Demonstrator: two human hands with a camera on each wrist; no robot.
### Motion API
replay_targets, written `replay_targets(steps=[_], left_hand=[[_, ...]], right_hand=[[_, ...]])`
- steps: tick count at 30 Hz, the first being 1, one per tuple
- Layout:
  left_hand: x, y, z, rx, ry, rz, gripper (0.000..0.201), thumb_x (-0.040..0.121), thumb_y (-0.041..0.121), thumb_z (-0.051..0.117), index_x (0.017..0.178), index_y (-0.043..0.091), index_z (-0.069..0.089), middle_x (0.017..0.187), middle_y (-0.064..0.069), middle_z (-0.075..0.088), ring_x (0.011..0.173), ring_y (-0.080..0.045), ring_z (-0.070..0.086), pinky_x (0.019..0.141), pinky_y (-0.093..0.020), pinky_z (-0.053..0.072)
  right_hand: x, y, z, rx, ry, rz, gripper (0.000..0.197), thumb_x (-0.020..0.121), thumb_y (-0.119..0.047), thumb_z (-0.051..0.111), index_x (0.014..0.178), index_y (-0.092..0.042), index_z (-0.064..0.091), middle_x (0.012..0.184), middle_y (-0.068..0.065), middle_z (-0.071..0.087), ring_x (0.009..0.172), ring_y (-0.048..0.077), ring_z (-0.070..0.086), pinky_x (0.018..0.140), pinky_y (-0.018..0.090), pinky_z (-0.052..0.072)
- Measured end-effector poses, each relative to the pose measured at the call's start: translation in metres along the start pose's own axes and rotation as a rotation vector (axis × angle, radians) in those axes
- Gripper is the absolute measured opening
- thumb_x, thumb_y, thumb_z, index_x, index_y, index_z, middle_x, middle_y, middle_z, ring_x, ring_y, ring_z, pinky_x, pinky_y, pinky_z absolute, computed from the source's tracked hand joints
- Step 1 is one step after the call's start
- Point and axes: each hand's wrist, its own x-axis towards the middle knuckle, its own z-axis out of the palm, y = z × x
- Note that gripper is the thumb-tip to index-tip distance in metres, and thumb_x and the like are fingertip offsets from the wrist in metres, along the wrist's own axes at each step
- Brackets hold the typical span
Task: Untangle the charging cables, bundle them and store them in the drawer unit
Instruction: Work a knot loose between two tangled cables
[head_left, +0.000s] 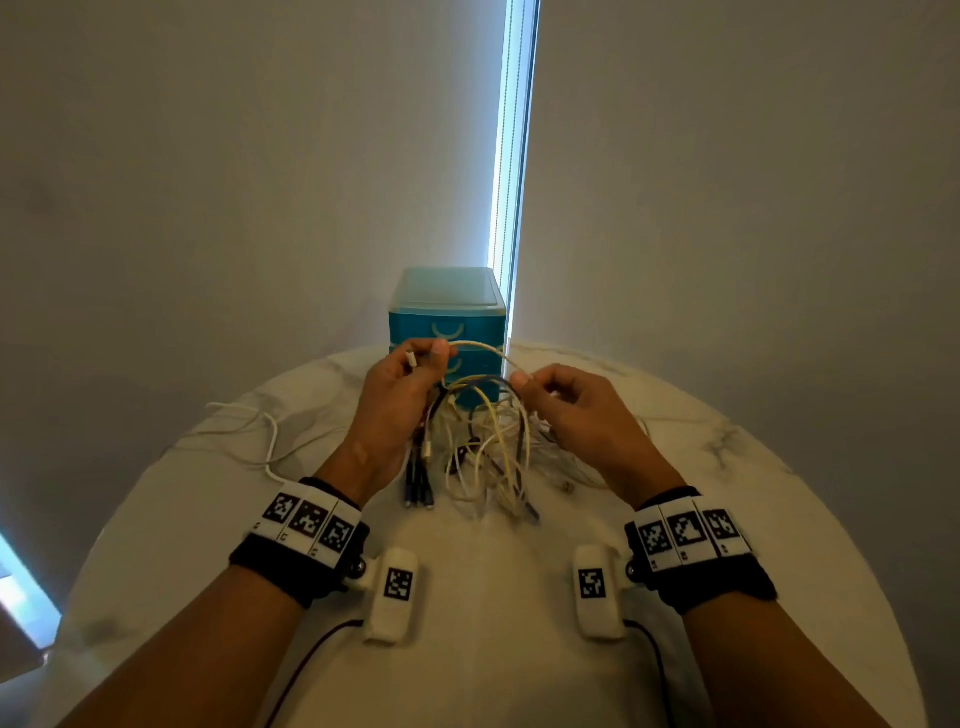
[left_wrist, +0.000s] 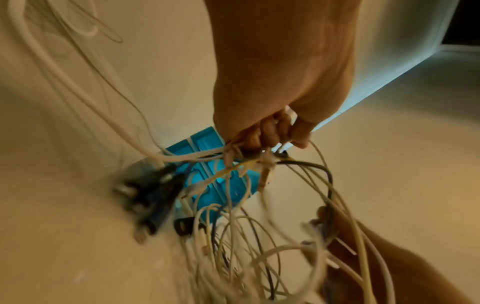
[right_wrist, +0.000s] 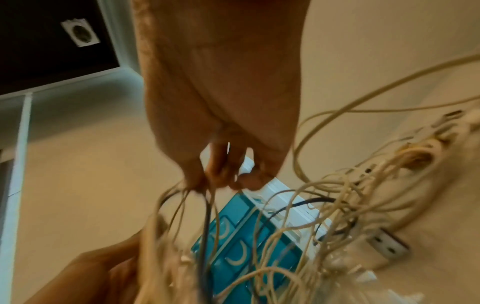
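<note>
Cream-coloured cable arcs between both hands near the middle of the head view: the left hand has its fingers curled round one end, a white plug sticking up beside the thumb, and the right hand pinches the same strand between thumb and forefinger. From the left hand's grasp a tangle of cables, white, yellowish and dark, hangs down to the white marble table, with several dark connectors dangling at its lower left. Both wrist views show curled fingers closed on strands, blurred below. Just behind the hands, at the table's far edge, stands the teal drawer unit, its drawers closed. More white cables lie loose on the table at the left of the frame.
</note>
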Motion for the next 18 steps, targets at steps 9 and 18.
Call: replay_targets(steps=[9,18], left_hand=[[-0.008,0.009,0.001,0.521,-0.295,-0.082,0.064,0.096,0.074,0.051,0.084,0.013,0.065,0.066,0.012,0.053,0.054,0.001,0.045,0.067,-0.027,0.041],[-0.002,0.009,-0.008,0.518,-0.281,-0.077,0.033,0.106,0.051,0.057,0.104,0.021,0.073,0.086,0.007,0.07,0.076,-0.005,0.062,0.068,-0.026,0.045]], right_hand=[[-0.005,-0.014,0.005,0.332,0.291,-0.114,0.013,0.099,-0.028,0.076,0.109,-0.02,0.08,0.099,-0.002,0.078,0.075,0.008,0.066,0.067,0.027,0.06],[-0.003,-0.014,0.014,0.5,0.095,0.03,0.015,0.104,-0.025,0.068,0.111,-0.015,0.077,0.082,0.002,0.064,0.065,0.011,0.048,0.052,0.024,0.037]])
